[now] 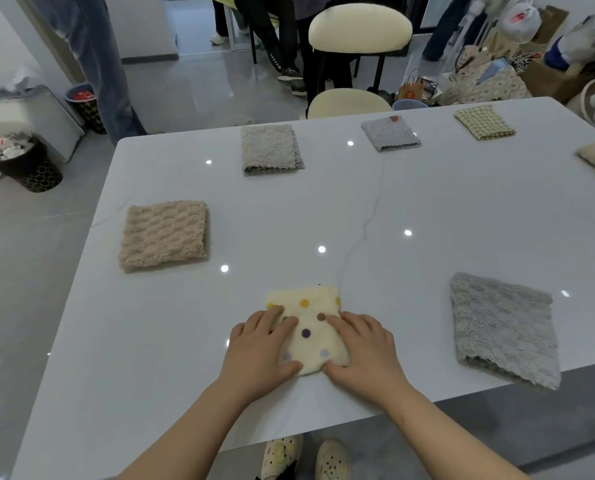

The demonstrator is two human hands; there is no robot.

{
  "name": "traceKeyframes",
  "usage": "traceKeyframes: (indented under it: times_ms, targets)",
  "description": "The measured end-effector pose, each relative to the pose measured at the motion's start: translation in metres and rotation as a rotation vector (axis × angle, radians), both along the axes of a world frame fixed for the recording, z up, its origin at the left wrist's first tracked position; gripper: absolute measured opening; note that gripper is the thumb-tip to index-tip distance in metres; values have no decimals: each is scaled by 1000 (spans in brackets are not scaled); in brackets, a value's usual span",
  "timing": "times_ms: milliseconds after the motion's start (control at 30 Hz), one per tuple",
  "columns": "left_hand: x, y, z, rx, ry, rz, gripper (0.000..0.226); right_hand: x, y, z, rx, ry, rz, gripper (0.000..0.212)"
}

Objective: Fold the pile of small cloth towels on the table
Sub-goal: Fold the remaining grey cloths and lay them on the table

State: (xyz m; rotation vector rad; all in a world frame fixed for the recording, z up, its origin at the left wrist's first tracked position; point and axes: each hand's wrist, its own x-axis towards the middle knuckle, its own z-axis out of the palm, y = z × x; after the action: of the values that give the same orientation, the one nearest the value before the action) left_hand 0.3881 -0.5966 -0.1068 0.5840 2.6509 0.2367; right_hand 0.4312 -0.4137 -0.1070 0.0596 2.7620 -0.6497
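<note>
Left grip and right grip lie flat, fingers straight, on the dotted towel at the counter near edge; gray towel to the right.

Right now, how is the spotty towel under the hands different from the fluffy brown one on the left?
The spotty towel is cream with coloured dots; the brown towel is plain beige and bumpy. The spotty towel looks smaller than the brown towel. The left hand and right hand press on the spotty towel; nothing touches the brown towel. Both lie folded flat on the table.
</note>
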Motion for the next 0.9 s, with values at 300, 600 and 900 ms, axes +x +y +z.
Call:
traceKeyframes:
  times_ms: [300,600,900]
  targets:
    - [-2,-2,0,46,-20,-13,97,-5,5,0,-209,22,-225,27]
    - [0,-4,-1,58,-32,0,95,0,6,-6,-166,52,-194,14]
    - [1,-4,1,72,-53,50,95,1,2,0,19,23,-70,58]
